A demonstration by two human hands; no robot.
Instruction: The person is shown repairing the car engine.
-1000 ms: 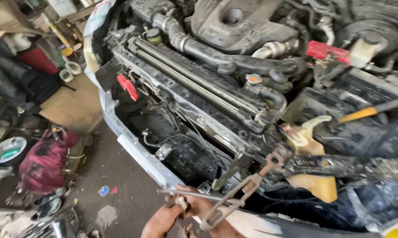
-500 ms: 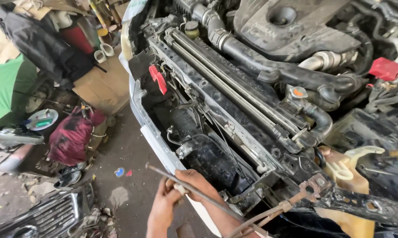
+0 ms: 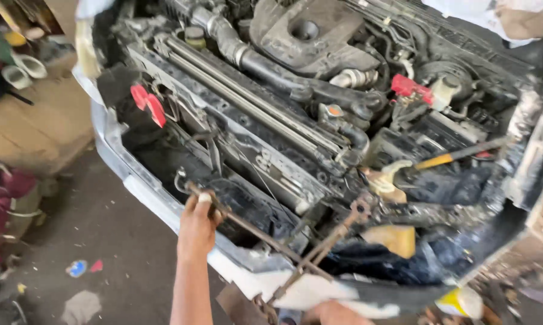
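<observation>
Down low at the front of the car, long rusty cross-shaped metal wheel wrench (image 3: 283, 247) laid slantwise across the opening behind the missing grille, one bar running from upper left to lower right, the other rising to a socket end near the dented metal beside the yellowish plastic reservoir (image 3: 394, 238). Left hand (image 3: 198, 221) wrapped tight about the upper left bar, fingers (image 3: 206, 201) curled fully round it, forearm coming up from the bottom edge. Right hand (image 3: 337, 313) barely in view at the bottom edge, just beside the lower end of the wrench and a white torn bumper piece (image 3: 301, 292); grip not clear enough to tell whether shut or open. Behind the wrench, black radiator support panel (image 3: 265, 156) running diagonally, with long silver metal rails above it. Further back, grey plastic engine cover (image 3: 310, 36) and thick black intake hose (image 3: 265, 66). Off to the left, two red plastic tabs (image 3: 148, 103) on the dark frame. To the right, red battery terminal cap (image 3: 411, 87), and a yellow-handled tool (image 3: 458, 155) lying across the dark parts. Beyond the car on the left, grimy concrete floor (image 3: 103, 253) with scattered scraps.
</observation>
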